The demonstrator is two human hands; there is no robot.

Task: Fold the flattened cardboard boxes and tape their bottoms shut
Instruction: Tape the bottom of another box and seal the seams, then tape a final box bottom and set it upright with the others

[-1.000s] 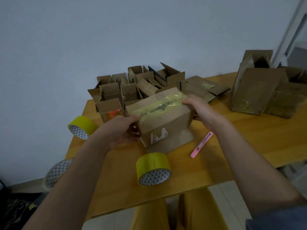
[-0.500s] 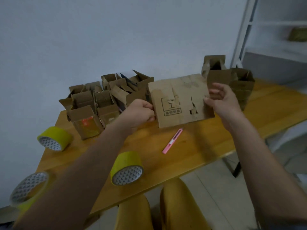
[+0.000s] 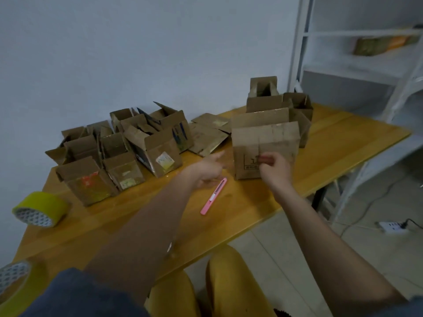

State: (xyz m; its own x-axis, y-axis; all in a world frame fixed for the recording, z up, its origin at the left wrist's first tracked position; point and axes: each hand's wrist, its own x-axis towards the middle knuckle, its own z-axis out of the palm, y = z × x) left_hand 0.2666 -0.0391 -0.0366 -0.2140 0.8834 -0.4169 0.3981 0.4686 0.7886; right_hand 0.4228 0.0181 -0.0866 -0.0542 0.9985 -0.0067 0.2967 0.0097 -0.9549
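cardboard box (image 3: 265,143) bears an unreadable printed mark; right hand (image 3: 273,171) grip curled empty, left hand (image 3: 207,171) loose.

Wooden table (image 3: 320,156) carries boxes (image 3: 146,145); tape (image 3: 41,209); cutter (image 3: 213,196).

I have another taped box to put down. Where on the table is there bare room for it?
Bare wood lies along the table's right end, past the box by the right hand, and along the near edge between the tape roll and the pink cutter. The back left is crowded with folded boxes.
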